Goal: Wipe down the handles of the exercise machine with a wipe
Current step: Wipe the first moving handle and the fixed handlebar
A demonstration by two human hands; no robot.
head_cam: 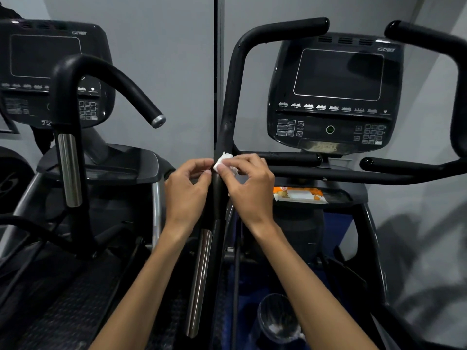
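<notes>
Wipe: a small white crumpled wipe (223, 161) is pressed against the upright black handle (228, 102) of the right-hand exercise machine, at the point where a short horizontal bar (285, 159) branches off.
Right hand: the right hand (249, 190) is placed on the right side of the handle; the wipe is pinched between its thumb and fingers (236, 161), which are closed on it.
Left hand: the left hand (188, 190) is held on the left side of the same handle; its thumb and fingers (202, 164) are brought together at the wipe's left edge, but whether the wipe is actually gripped by them cannot be told.
Handle: the bar is seen rising from between the two hands, then bending right into a padded top grip (290, 27).
Console: a dark screen and button panel (336, 92) are mounted behind the handle, unlit except for a small green ring.
Wipe packet: an orange and white packet (299, 194) is laid flat on the machine's tray, just right of the right hand.
Bin: a round bin with a clear liner (276, 317) is seen on the floor below the right forearm, with something white crumpled inside.
Neighbouring machine: a second machine with its own curved handle (101, 72) and console is set to the left.
</notes>
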